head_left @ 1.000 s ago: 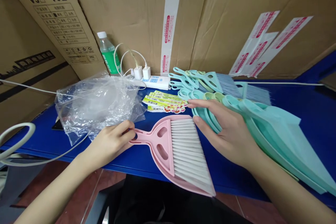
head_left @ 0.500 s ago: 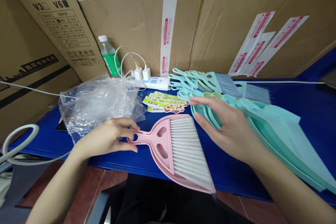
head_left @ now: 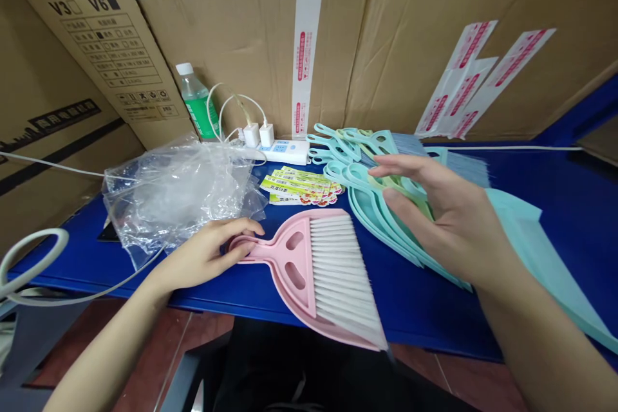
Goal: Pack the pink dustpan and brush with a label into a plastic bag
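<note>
- Probably the pink dustpan (head_left: 333, 331) and brush (head_left: 340, 270) were light, stiff; the nine-o'clock handle (head_left: 262, 250) suited holding.
- Left hand (head_left: 207, 251) pinched it; right hand (head_left: 454, 222), at two o'clock, was spread.

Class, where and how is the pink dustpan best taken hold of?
Probably by its narrow handle, coming from the left, thumb and fingers on opposite edges: the handle points left, while the pink dustpan widens rightward beneath the brush and its white bristles.

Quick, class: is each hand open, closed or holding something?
Left hand: curled at the pink handle, touching it; firm grip cannot be told.
Right hand: open, thumb and fingers apart, over teal dustpans.
</note>
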Tool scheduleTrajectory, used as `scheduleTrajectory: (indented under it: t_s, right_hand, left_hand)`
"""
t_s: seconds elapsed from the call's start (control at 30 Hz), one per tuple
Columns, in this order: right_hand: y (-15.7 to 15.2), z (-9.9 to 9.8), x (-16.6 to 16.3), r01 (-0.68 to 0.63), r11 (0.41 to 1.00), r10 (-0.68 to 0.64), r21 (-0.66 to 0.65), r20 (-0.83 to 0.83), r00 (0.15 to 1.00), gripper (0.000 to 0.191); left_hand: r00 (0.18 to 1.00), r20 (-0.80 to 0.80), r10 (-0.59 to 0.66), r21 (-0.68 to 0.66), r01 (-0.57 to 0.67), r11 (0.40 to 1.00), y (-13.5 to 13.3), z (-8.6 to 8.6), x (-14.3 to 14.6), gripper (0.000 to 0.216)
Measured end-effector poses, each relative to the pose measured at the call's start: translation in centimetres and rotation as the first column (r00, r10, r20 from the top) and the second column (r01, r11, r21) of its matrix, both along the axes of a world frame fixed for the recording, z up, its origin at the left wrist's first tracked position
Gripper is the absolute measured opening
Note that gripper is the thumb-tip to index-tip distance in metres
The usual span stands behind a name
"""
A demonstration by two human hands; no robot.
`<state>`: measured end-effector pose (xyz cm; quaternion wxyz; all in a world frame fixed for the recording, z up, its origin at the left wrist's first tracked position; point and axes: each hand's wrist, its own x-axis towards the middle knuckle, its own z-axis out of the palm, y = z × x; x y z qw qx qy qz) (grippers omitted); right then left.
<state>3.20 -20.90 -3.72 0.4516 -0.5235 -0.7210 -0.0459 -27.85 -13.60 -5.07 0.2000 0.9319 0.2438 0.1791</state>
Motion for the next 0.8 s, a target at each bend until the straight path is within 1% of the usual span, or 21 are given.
scheduleTrajectory:
  t_s: [0.1, 0.2, 0.27, 0.33, 0.37, 0.4, 0.47, 0.5, 0.53, 0.6, 0.67, 0.8]
  right_hand:
    - [0.2, -0.1, -0.1, -0.007, 1.0, 0.008, -0.027, 0.048, 0.999, 0.024]
    - [0.6, -0.8, -0.2, -0.028, 0.998, 0.035, -0.049, 0.14, 0.99, 0.023]
    - [1.0, -1.3, -0.3, -0.027, 0.999, 0.033, -0.029, 0.226, 0.974, 0.023]
    - [1.5, -1.7, -0.7, -0.036, 0.999, 0.039, -0.014, 0.307, 0.951, 0.025]
    - [1.7, -1.8, -1.0, -0.049, 0.998, 0.055, -0.028, 0.34, 0.939, 0.027]
    - [2.0, -1.7, -1.5, -0.059, 0.996, 0.081, -0.07, 0.369, 0.926, 0.028]
    - [2.7, -1.0, -2.6, -0.041, 0.971, 0.14, -0.234, 0.426, 0.894, 0.029]
    - [3.1, -0.5, -3.2, 0.004, 0.939, 0.164, -0.343, 0.459, 0.873, 0.03]
    - [3.7, 0.0, -3.9, 0.072, 0.89, 0.18, -0.45, 0.493, 0.851, 0.03]
    - [5.2, 0.9, -5.2, 0.116, 0.862, 0.178, -0.493, 0.508, 0.843, 0.03]
    - [7.0, 1.2, -6.2, 0.14, 0.843, 0.177, -0.52, 0.514, 0.839, 0.029]
    - [10.6, 0.5, -7.4, 0.167, 0.789, 0.204, -0.591, 0.509, 0.836, 0.028]
  left_hand:
    - [0.999, 0.033, 0.04, -0.048, -0.039, 0.998, 0.1, 0.0, -0.1, 0.023]
    - [0.99, 0.015, 0.137, -0.1, -0.135, 0.986, 0.1, 0.3, -0.2, 0.024]
    - [0.982, -0.004, 0.19, -0.119, -0.189, 0.975, 0.2, 0.4, -0.2, 0.024]
    - [0.98, -0.005, 0.198, -0.146, -0.197, 0.97, 0.3, 0.5, -0.3, 0.024]
    - [0.98, 0.001, 0.197, -0.162, -0.194, 0.967, 0.3, 0.6, -0.4, 0.023]
    - [0.981, 0.01, 0.196, -0.179, -0.191, 0.965, 0.4, 0.5, -0.5, 0.023]
    - [0.979, 0.026, 0.204, -0.206, -0.195, 0.959, 0.5, 0.5, -0.7, 0.023]
    - [0.977, 0.033, 0.212, -0.215, -0.2, 0.956, 0.5, 0.5, -0.8, 0.022]
    - [0.976, 0.034, 0.216, -0.224, -0.203, 0.953, 0.6, 0.5, -0.9, 0.022]
    - [0.978, 0.026, 0.208, -0.242, -0.195, 0.95, 0.7, 0.4, -1.1, 0.022]
    - [0.982, 0.017, 0.187, -0.253, -0.177, 0.951, 0.8, 0.4, -1.2, 0.022]
    - [0.984, 0.018, 0.176, -0.262, -0.165, 0.951, 0.8, 0.2, -1.5, 0.023]
